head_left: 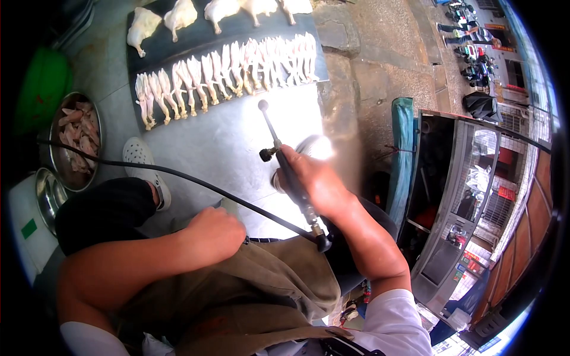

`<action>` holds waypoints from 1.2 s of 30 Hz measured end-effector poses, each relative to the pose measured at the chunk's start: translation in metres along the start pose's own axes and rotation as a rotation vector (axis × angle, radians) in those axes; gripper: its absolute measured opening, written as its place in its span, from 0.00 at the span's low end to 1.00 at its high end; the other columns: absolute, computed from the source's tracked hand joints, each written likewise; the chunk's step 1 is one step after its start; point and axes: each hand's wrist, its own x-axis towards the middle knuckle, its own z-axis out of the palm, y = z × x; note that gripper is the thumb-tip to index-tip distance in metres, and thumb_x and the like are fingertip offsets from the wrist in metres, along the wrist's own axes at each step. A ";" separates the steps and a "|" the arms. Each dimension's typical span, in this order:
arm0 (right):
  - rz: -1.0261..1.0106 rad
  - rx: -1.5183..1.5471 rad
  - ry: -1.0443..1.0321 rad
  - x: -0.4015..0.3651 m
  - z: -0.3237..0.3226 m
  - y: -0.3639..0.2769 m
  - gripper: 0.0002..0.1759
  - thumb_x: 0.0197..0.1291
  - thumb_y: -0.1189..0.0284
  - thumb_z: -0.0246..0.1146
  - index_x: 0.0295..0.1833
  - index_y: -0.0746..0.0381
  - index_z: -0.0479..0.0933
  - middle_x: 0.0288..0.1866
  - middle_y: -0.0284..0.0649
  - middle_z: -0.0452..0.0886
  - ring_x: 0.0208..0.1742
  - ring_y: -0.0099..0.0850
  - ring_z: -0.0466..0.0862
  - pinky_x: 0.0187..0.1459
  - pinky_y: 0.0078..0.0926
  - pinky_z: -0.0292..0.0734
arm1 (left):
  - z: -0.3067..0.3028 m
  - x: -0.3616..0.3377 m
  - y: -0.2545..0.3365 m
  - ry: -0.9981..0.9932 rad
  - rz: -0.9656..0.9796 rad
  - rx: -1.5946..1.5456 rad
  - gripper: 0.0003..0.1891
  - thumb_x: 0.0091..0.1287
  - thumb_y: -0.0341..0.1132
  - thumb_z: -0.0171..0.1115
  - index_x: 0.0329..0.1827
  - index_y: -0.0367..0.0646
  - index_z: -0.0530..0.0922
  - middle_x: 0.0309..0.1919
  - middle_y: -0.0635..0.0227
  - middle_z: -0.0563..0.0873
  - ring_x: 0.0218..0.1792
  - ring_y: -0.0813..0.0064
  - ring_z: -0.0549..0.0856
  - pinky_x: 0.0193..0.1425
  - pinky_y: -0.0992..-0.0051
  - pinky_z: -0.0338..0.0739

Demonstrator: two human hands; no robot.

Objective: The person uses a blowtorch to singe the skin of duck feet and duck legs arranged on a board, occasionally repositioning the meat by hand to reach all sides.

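Observation:
My right hand (309,178) is wrapped round the dark handle of a gas torch (291,172). Its thin metal tube points away from me, the round tip just short of a dark tray (196,56). From the torch's rear end a black hose (196,178) runs off to the left. On the tray lie a row of several pale poultry feet (225,68) and, behind them, several poultry leg pieces (219,10). My left hand (214,234) is closed in front of my brown apron (255,285); its fingers are turned away, so anything inside is hidden. No flame can be made out.
A metal basin (56,148) of raw meat pieces stands at the left, with a smaller metal bowl (50,193) beside it and a green container (47,92) behind. My shoe (139,154) rests on the floor. A metal-framed glass cabinet (451,207) stands at the right; farther off are people and parked motorbikes.

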 end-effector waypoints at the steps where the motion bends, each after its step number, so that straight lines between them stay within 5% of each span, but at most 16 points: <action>1: 0.108 0.076 -0.010 -0.001 -0.004 0.001 0.20 0.59 0.77 0.60 0.58 0.59 0.73 0.27 0.42 0.78 0.26 0.40 0.82 0.27 0.36 0.78 | -0.001 0.000 -0.001 -0.006 0.004 0.000 0.07 0.57 0.30 0.57 0.28 0.43 0.84 0.31 0.60 0.87 0.35 0.60 0.86 0.35 0.63 0.80; 5: 0.162 -0.064 0.136 -0.002 -0.028 0.003 0.20 0.58 0.75 0.65 0.58 0.62 0.76 0.28 0.44 0.81 0.26 0.35 0.84 0.31 0.30 0.80 | -0.003 0.001 -0.002 -0.029 -0.013 -0.010 0.08 0.57 0.30 0.57 0.29 0.42 0.85 0.31 0.60 0.87 0.35 0.60 0.86 0.35 0.62 0.80; 9: 0.296 0.169 0.494 -0.003 -0.038 0.018 0.18 0.63 0.74 0.64 0.56 0.70 0.77 0.34 0.43 0.86 0.33 0.26 0.87 0.36 0.22 0.81 | -0.004 0.003 -0.002 -0.063 -0.010 -0.007 0.08 0.58 0.30 0.57 0.30 0.42 0.85 0.32 0.60 0.87 0.36 0.60 0.86 0.35 0.62 0.80; 12: 0.299 0.220 0.494 0.001 -0.050 0.020 0.19 0.64 0.74 0.62 0.57 0.74 0.75 0.39 0.46 0.84 0.35 0.29 0.87 0.38 0.22 0.84 | -0.002 0.003 -0.003 -0.066 -0.015 -0.010 0.08 0.58 0.31 0.57 0.31 0.42 0.85 0.32 0.60 0.87 0.35 0.60 0.86 0.35 0.62 0.80; 13: 0.422 0.475 0.539 0.004 -0.051 0.017 0.19 0.64 0.74 0.62 0.57 0.75 0.75 0.39 0.47 0.84 0.36 0.29 0.87 0.39 0.23 0.85 | -0.002 0.004 -0.003 -0.065 -0.019 -0.012 0.08 0.58 0.31 0.56 0.31 0.42 0.85 0.32 0.60 0.87 0.35 0.60 0.86 0.35 0.62 0.80; 36: 0.427 0.366 0.442 0.034 -0.056 0.003 0.18 0.64 0.73 0.63 0.55 0.73 0.77 0.37 0.45 0.85 0.33 0.28 0.88 0.37 0.20 0.81 | -0.003 -0.003 -0.007 0.001 -0.001 -0.008 0.08 0.58 0.31 0.56 0.30 0.43 0.85 0.31 0.61 0.87 0.35 0.62 0.87 0.34 0.63 0.80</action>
